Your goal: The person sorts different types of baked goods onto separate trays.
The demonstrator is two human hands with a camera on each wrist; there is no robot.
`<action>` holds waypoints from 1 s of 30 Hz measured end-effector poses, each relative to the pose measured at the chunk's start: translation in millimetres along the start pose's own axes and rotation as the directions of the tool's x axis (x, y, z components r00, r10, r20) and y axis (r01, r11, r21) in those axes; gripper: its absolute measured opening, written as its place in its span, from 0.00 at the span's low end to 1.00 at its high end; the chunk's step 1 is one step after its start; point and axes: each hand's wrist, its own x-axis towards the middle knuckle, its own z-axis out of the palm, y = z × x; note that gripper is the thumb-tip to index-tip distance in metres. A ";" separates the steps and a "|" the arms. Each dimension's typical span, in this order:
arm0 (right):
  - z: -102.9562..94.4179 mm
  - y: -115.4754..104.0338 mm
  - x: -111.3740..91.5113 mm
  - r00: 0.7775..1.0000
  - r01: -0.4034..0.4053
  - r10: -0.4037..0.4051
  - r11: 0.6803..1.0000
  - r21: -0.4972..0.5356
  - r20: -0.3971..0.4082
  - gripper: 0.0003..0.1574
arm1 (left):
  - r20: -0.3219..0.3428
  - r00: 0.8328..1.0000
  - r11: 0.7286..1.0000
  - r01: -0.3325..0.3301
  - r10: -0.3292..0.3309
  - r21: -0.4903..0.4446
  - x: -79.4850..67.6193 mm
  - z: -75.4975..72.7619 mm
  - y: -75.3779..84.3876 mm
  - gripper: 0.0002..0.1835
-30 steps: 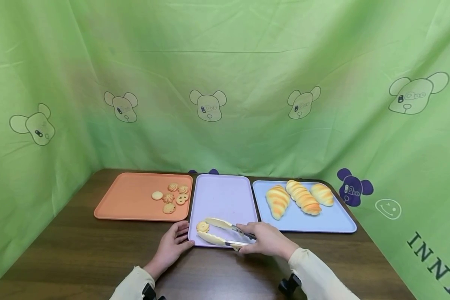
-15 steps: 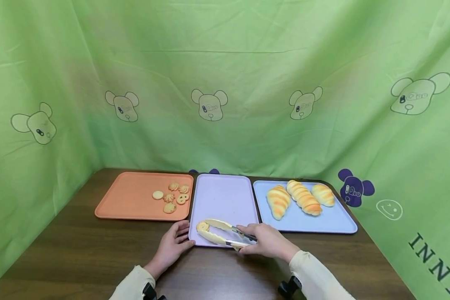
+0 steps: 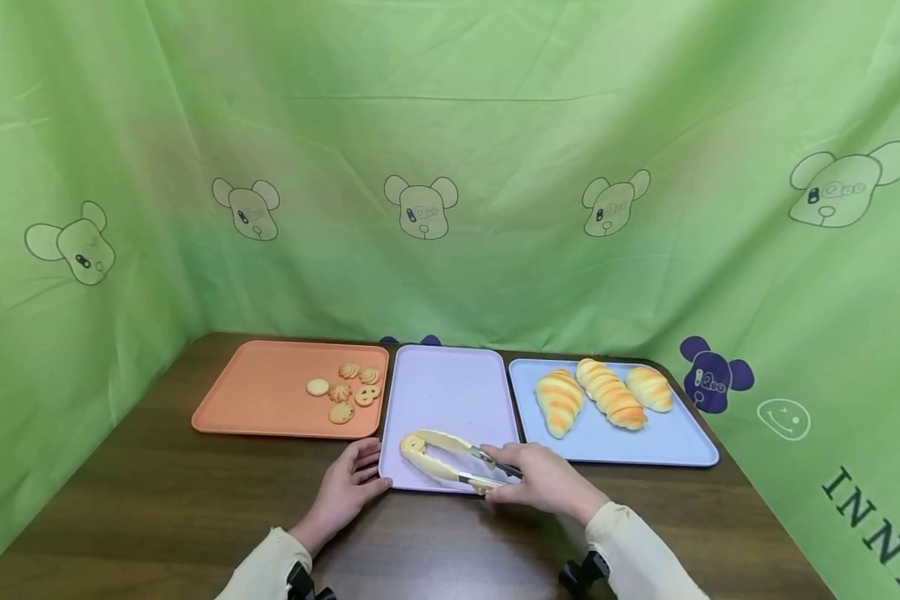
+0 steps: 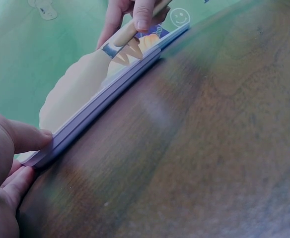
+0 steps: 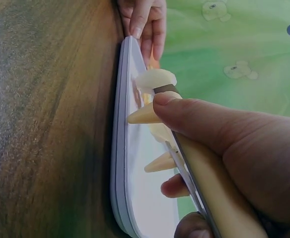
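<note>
My right hand grips a pair of tongs with cream scalloped tips and metal arms. In the head view the tips close around a small round cookie over the front left of the lilac tray. In the right wrist view my thumb presses one arm while curled fingers meet the other. My left hand holds the tray's front left corner. Its thumb lies on the rim in the left wrist view, and a fingertip shows under the corner. The cookie is hidden in the left wrist view.
An orange tray at left bears several cookies near its right side. At right, a blue tray holds three bread pieces, including a long twisted roll. The trays stand side by side on a brown wooden table, before a green curtain.
The tongs' tips, formerly apart beside the cookie, have come together around it. Tongs, cookie and right hand have shifted slightly right and away from the front edge. The left hand stays put.
</note>
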 end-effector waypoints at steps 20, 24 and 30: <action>-12.0 -0.3 3.1 1.000 0.004 -0.004 1.000 -0.016 -0.025 0.44 | -0.001 1.000 1.000 0.012 -0.012 0.026 1.1 -0.6 -0.2 0.31; -12.3 -0.4 7.0 1.000 0.005 -0.006 1.000 -0.013 -0.030 0.43 | 0.001 1.000 1.000 0.008 -0.008 0.030 0.8 -0.9 -1.1 0.30; -11.3 0.5 15.4 0.999 0.000 -0.001 1.000 -0.015 -0.044 0.42 | 0.007 1.000 0.999 0.007 -0.008 0.037 1.3 -0.6 -3.2 0.30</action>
